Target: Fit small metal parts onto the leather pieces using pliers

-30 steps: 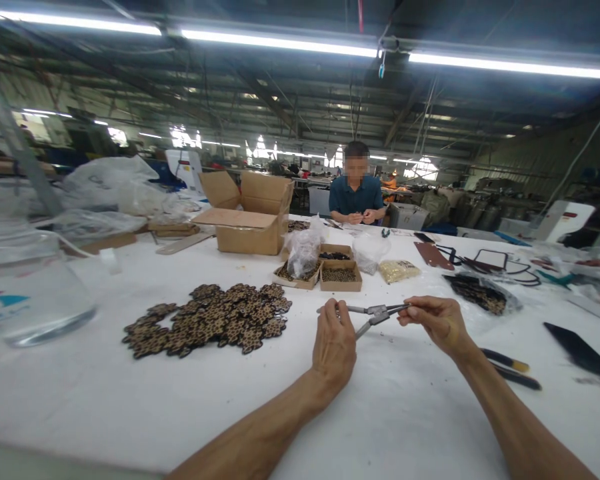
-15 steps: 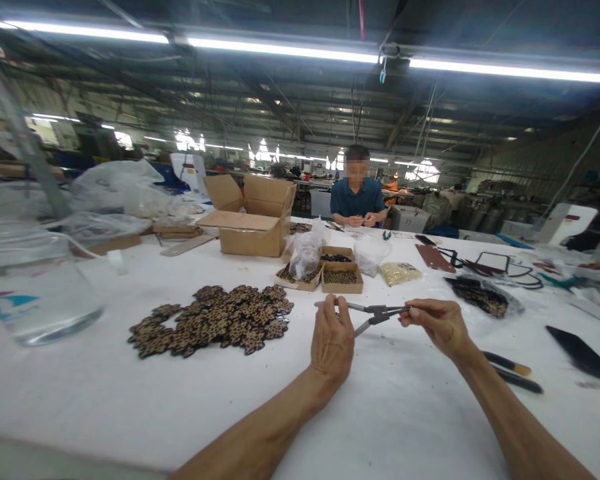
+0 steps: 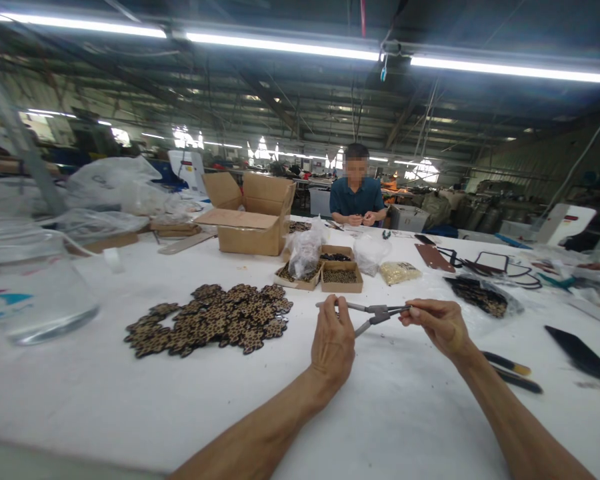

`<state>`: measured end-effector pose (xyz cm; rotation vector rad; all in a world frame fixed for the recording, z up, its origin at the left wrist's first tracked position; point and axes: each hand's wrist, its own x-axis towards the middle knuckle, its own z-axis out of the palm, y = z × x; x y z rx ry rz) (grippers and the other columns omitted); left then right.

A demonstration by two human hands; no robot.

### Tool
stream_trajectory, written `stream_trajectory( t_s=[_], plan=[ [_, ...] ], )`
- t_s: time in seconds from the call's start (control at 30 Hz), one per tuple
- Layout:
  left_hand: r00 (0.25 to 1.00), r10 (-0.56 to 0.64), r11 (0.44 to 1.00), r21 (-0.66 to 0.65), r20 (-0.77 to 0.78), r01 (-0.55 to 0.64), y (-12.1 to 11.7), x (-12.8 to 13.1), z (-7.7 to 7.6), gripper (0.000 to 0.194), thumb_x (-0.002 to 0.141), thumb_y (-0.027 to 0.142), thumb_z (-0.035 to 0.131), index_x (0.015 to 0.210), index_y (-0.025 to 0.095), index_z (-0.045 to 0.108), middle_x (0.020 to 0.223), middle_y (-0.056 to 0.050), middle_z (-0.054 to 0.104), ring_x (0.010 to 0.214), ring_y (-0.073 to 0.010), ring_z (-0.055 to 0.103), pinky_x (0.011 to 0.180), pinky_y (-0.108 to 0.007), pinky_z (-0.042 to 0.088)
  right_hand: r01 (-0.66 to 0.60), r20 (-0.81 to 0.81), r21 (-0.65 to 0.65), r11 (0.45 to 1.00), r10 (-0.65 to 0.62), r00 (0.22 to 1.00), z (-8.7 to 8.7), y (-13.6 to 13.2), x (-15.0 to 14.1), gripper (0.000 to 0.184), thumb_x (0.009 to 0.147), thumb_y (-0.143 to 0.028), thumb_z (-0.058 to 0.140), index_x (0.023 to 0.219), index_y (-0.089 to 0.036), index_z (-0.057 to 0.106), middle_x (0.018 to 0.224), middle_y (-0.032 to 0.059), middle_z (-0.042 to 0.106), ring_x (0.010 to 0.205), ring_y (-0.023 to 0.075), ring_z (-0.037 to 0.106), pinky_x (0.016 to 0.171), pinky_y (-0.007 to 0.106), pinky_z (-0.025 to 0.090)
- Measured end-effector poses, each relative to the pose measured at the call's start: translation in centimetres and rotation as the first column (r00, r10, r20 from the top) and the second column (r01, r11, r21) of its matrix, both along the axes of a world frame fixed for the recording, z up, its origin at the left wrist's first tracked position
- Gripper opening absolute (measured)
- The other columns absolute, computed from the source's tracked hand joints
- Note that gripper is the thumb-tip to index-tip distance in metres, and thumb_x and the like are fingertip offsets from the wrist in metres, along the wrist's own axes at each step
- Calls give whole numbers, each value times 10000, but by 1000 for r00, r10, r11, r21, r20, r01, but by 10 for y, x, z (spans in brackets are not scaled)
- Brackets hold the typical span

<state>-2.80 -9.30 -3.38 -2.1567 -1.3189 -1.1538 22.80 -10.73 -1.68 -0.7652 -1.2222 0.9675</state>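
Observation:
My left hand is wrapped round one end of a pair of metal long-nosed pliers, whose handles spread apart near it. The jaws point right and meet the fingertips of my right hand. Thumb and forefinger there are pinched together at the tips; whatever lies between them is too small to make out. Left of my left hand, a pile of flat leopard-print pieces with dark scalloped edges lies on the white table. Beyond the pliers, a small cardboard box holds many tiny brass-coloured parts.
A large open carton stands behind the pile, and a clear plastic jug at the left. Dark-handled pliers lie beside my right forearm. A bag of pale parts is farther back. Across the table sits a person.
Both hands and the pliers stay almost where they were. The view has shifted very slightly, so the jug and the pile appear a little farther left.

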Motion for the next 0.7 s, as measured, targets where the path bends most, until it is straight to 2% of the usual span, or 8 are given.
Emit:
stream_trajectory(
  t_s=[0.27,0.47,0.7],
  plan=[
    [1000,-9,994,-109,24,11,-2,2,-4,831,648,-134,430,1425,126,293,1312,-191,440,1238,-306,505,1029,-512,485,18,15,7,1000,-18,1000,3,-1,-3,300,763,-307,872,1015,-161,802,839,135,801,723,286,770,739,468,640],
    [994,-49,979,-192,95,66,-3,5,-8,800,631,-121,459,1387,115,354,1313,-194,419,1231,-295,480,1040,-476,480,31,13,28,999,-32,999,2,0,-3,278,780,-290,862,1015,-159,793,838,134,801,707,268,766,725,435,636],
    [991,-79,971,-215,112,102,-2,3,-6,806,622,-121,442,1380,135,345,1297,-173,407,1202,-280,489,1029,-464,501,79,30,17,997,-79,996,-1,2,-1,305,758,-316,877,1005,-155,801,822,129,801,702,287,769,737,476,643]
  ],
)
